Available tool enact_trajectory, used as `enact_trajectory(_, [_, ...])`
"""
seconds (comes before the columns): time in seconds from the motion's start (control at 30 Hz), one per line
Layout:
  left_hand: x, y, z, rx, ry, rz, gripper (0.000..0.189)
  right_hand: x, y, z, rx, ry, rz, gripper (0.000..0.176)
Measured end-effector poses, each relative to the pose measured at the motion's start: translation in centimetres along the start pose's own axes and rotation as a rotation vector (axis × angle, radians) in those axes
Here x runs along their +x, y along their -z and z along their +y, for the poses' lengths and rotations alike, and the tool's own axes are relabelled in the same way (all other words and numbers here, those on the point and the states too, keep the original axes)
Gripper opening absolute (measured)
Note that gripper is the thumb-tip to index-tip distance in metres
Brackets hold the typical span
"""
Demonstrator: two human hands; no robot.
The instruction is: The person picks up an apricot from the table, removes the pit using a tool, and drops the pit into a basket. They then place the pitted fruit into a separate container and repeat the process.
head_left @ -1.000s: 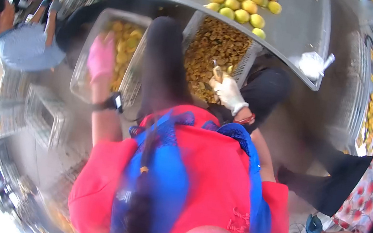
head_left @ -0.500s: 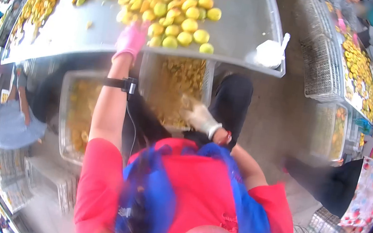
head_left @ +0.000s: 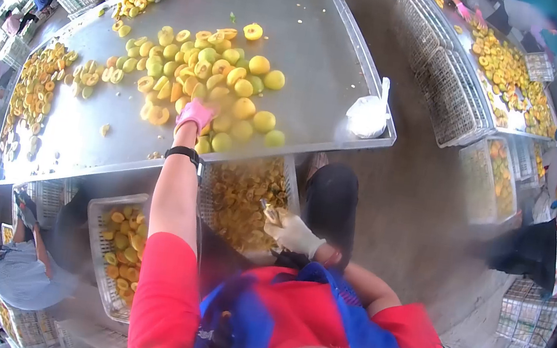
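Pink-gloved left hand (head_left: 195, 115) at pile's near edge; fruit (head_left: 207, 55) ahead of and beside its fingers, on table (head_left: 311, 49). Spread or pinching: cannot tell. White-gloved right hand (head_left: 292, 234): fingers wrapped round small tool (head_left: 267, 208), scraps (head_left: 244, 187) below them in crate (head_left: 293, 185).

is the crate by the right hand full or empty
Not empty: the crate holds many fruit pieces; their depth I cannot tell.

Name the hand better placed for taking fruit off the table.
The left hand, probably: it is at the fruit pile, while the right hand holds a small tool over a crate.
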State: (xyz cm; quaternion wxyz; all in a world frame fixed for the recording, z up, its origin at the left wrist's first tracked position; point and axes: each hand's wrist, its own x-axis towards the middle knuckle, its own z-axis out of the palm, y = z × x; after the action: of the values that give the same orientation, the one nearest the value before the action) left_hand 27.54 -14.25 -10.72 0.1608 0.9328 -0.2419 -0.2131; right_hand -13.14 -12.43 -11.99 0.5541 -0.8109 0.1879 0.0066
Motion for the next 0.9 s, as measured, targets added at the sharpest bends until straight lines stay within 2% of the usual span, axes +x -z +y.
enact_trajectory(0.07, [0.8,-0.7,-0.9,-0.072,-0.014,0.018,0.092,0.3,0.7,-3.4,0.263,-0.370,0.001,0.017])
enact_trajectory(0.13, [-0.9,-0.7,-0.4,0.039,-0.062,0.124,0.084,0.6,0.1,-2.8,0.204,-0.194,-0.052,0.024])
enact_trajectory(0.17, [-1.9,-0.4,0.2,0.136,-0.116,0.206,0.082,0.6,0.7,-3.6,0.355,-0.392,-0.066,0.026])
enact_trajectory(0.23, [-3.8,-0.5,-0.2,0.070,-0.228,0.284,0.070,0.3,1.0,-4.8,0.303,-0.290,0.029,0.027])
enact_trajectory(0.3, [-6.0,-0.8,-1.2,-0.310,-0.388,0.299,0.063,0.2,1.5,-5.4,0.271,-0.166,0.167,0.028])
enact_trajectory(0.37, [-11.6,1.6,-0.3,-0.753,-0.253,-0.175,0.058,0.4,1.6,-5.7,0.263,-0.026,0.334,0.030])
enact_trajectory(0.4, [-12.9,0.2,-1.1,-0.768,-0.379,-0.125,0.055,1.2,1.4,-4.8,0.279,0.050,0.411,0.032])
enact_trajectory(0.43, [-15.3,-0.5,-1.0,-0.819,-0.440,-0.105,0.051,1.0,2.3,-6.4,0.318,0.004,0.411,0.034])
enact_trajectory(0.5, [-21.6,-0.3,0.6,-0.958,-0.504,-0.099,0.044,2.0,1.8,-5.9,0.294,0.143,0.520,0.036])
enact_trajectory(0.57, [-26.4,0.0,1.9,-0.772,-0.456,-0.051,0.038,2.4,1.5,-6.7,0.332,0.234,0.550,0.037])
enact_trajectory(0.6, [-26.9,-1.5,1.4,-0.823,-0.436,-0.112,0.050,2.4,1.2,-7.0,0.352,0.276,0.566,0.038])
enact_trajectory(0.7, [-28.9,-4.1,1.2,-0.937,-0.432,-0.081,0.045,1.8,0.4,-7.6,0.205,0.326,0.683,0.037])
enact_trajectory(0.83, [-30.5,-5.1,1.3,-0.887,-0.607,0.095,0.039,2.6,-0.9,-5.0,0.467,0.280,0.604,0.034])
enact_trajectory(0.9, [-30.6,-4.6,1.2,-0.755,-0.703,0.154,0.037,2.7,-1.0,-4.5,0.449,0.248,0.612,0.033])
